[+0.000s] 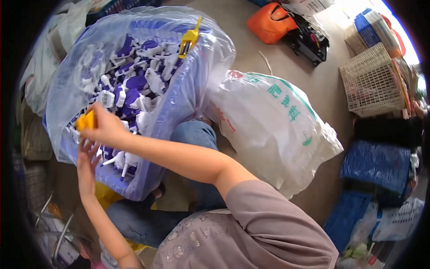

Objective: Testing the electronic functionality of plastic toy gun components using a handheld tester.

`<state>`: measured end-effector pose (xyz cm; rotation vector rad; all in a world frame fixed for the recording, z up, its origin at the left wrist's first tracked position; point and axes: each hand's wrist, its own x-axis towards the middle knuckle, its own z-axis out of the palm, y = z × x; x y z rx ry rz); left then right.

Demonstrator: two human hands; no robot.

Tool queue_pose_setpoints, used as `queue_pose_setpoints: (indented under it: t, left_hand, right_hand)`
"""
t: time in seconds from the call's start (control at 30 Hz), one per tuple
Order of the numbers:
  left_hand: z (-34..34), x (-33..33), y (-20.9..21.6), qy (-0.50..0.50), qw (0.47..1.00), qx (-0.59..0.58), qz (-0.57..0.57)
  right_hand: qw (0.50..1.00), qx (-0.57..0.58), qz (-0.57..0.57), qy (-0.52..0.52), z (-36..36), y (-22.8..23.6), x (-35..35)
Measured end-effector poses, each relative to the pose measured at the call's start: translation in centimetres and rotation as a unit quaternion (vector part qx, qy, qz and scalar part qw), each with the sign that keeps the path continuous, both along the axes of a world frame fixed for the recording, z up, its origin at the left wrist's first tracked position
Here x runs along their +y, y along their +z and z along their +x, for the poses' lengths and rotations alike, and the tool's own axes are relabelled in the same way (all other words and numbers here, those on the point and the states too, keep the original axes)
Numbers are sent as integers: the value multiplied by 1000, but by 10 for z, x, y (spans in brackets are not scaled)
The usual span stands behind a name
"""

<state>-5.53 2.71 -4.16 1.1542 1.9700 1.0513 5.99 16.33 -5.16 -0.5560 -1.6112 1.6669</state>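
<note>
In my right hand, a small yellow plastic piece is pinched above the near left side of a large plastic-lined tub. My left hand reaches up just below it, fingers apart and slightly curled; whether its fingertips touch the yellow piece is hard to tell. Under both hands lies a heap of white and purple plastic parts, some with thin spouts. A yellow device with a long thin tip and an open slot rests at the tub's far right edge.
A large white woven sack lies right of the tub, by my knee. Farther off are an orange bag, a black case and a wicker basket. Blue packages line the right side. Metal legs stand at lower left.
</note>
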Motion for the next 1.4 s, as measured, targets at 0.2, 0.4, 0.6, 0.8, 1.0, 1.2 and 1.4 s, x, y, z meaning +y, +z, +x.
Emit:
queue_pose_setpoints:
  t: [0.2,0.4,0.6,0.8,1.0,1.2,1.4]
  left_hand:
    - [53,19,-18,57,887,-444,111]
    - [47,16,5,79,876,-467,86]
    - [54,5,6,61,890,-448,63]
    - [61,-2,10,86,900,-424,53]
    - [105,2,41,-113,954,-273,48]
    - [167,49,61,-306,916,-261,15]
    - [223,104,15,-401,867,-295,15]
  right_hand:
    - [973,-8,230,2,124,33,-60]
    - [996,59,-48,47,442,100,-46]
    - [859,-431,-202,-190,541,41,-69]
    - [861,-479,-171,-17,357,35,54]
    - [893,-324,-188,249,251,-28,81]
    - [824,-540,-16,170,274,-53,104]
    - [714,-608,-307,161,296,-84,119]
